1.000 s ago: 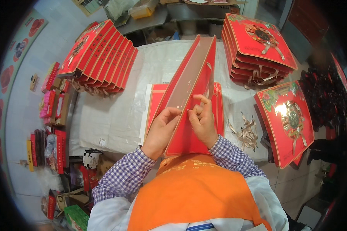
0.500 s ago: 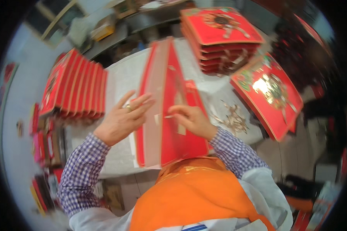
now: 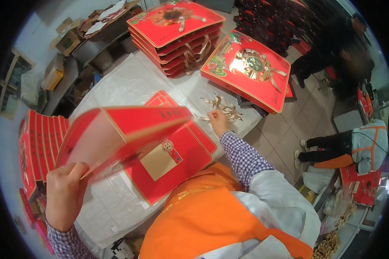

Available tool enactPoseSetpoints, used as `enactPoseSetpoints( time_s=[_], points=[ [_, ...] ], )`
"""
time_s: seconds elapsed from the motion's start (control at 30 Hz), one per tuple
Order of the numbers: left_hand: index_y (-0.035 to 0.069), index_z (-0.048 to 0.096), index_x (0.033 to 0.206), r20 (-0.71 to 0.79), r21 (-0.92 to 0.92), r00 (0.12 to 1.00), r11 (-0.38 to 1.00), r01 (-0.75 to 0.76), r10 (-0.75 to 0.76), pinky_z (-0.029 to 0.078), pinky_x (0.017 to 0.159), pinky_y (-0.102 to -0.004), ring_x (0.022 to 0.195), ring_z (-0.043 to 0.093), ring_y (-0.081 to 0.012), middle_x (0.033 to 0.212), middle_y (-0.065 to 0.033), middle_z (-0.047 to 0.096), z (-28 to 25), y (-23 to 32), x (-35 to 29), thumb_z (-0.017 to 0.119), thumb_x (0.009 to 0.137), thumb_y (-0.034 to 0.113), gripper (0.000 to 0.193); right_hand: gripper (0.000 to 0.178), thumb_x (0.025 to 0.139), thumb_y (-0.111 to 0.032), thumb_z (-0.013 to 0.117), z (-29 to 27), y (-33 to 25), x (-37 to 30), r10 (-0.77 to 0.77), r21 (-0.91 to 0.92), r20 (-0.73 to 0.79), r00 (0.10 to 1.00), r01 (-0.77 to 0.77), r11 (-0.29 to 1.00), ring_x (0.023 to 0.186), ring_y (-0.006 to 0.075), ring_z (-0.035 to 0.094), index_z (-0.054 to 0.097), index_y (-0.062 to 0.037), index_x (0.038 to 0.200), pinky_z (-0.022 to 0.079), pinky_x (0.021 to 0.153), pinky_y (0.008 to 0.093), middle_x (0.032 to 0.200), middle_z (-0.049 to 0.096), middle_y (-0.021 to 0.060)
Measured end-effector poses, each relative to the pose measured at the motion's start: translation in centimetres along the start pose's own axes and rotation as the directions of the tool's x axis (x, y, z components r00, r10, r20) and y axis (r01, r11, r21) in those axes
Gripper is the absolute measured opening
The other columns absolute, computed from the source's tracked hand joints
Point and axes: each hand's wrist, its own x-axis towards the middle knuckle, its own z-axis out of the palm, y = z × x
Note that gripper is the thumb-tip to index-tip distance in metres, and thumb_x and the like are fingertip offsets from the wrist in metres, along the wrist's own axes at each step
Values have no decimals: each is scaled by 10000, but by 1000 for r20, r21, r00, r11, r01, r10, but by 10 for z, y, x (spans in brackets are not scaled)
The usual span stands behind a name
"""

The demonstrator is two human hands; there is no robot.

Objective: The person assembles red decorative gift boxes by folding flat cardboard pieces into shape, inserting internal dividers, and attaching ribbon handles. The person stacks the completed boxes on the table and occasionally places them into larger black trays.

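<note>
My left hand (image 3: 68, 190) is closed on the near left edge of a red gift box cover (image 3: 151, 122), tilted up and blurred by motion; its pale inner side shows. Below it a flat red panel (image 3: 194, 144) with gold lines and a tan square lies on the table, partly hidden by the cover. At the right, my right hand (image 3: 219, 121) has its fingers pinched together at a loose pile of gold-beige ribbons (image 3: 231, 113). A ribbon end seems to be between the fingertips, though it is small and hard to make out.
A stack of red gift boxes (image 3: 173, 21) with ribbons stands at the back, and another box (image 3: 250, 67) lies to its right. More red boxes (image 3: 41, 142) lean in a row at the left. White sheeting (image 3: 112, 93) covers the table. A co-worker (image 3: 363, 144) bends over at the right.
My left hand has moved left and down and now grips the cover, which has swung to the left. My right hand has gone from the cover to the ribbon pile. The view has turned right.
</note>
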Motion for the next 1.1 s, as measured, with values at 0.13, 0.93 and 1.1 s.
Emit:
enactPoseSetpoints(
  time_s=[0.13, 0.93, 1.1],
  points=[
    [-52, 590, 1039, 128, -291, 976, 934, 206, -175, 384, 540, -407, 563, 514, -363, 639, -208, 510, 20, -8, 9, 599, 892, 15, 161, 273, 841, -287, 720, -26, 47, 28, 80, -378, -99, 992, -112, 919, 722, 225, 696, 702, -18, 876, 527, 662, 357, 789, 722, 133],
    [-54, 553, 1227, 375, -846, 776, 156, 510, -507, 463, 866, -288, 979, 587, -120, 1104, -74, 654, 125, -36, 61, 497, 1023, 162, 302, 273, 882, -315, 584, -26, 41, 43, 294, -540, 841, 455, 745, 391, 1027, 312, 643, 707, -73, 914, 498, 875, 475, 1049, 690, 158],
    [-42, 541, 1287, 402, -846, 746, 96, 525, -531, 470, 892, -290, 1027, 598, -130, 1158, -72, 650, 126, -42, 58, 502, 1019, 170, 344, 206, 872, -267, 624, -13, 32, 59, 308, -647, 606, 734, 228, 728, 1021, 317, 635, 672, -70, 905, 500, 876, 441, 1026, 687, 143]
  ],
)
